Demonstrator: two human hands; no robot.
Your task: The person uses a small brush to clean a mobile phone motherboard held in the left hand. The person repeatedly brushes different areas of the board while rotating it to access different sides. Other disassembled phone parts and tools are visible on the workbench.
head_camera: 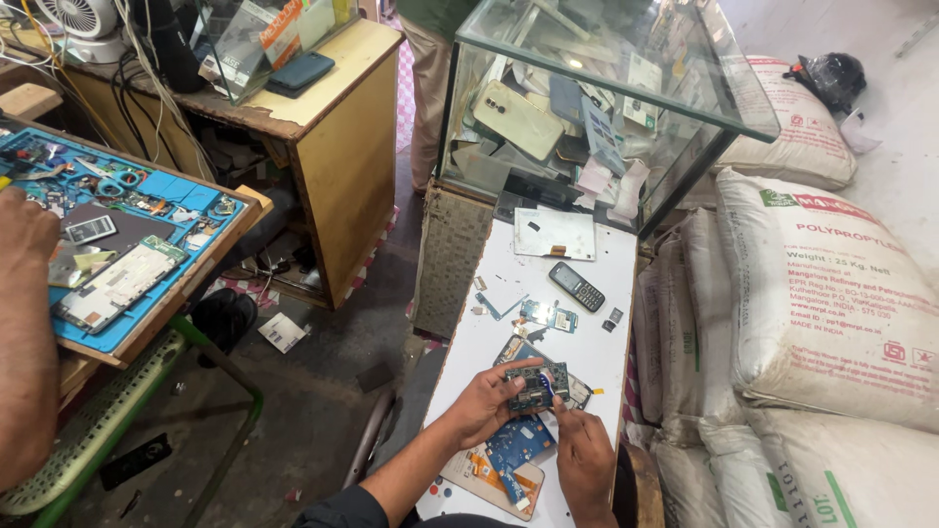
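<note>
White bench: circuit board gripped between left hand and right hand fingertips.

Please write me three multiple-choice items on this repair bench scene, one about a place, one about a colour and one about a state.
1. Where does the keypad phone lie?
A. on the white table, beyond the hands
B. inside the glass case
C. on the floor

2. What colour is the work mat on the bench at the left?
A. red
B. blue
C. yellow

3. How is the circuit board held?
A. it lies untouched on the table
B. one hand alone lifts it high
C. the left hand grips it while the right hand touches its edge

Answers: 1 A, the phone rests on the tabletop near the glass case. 2 B, the mat is plainly blue. 3 C, both hands meet at the board.
</note>
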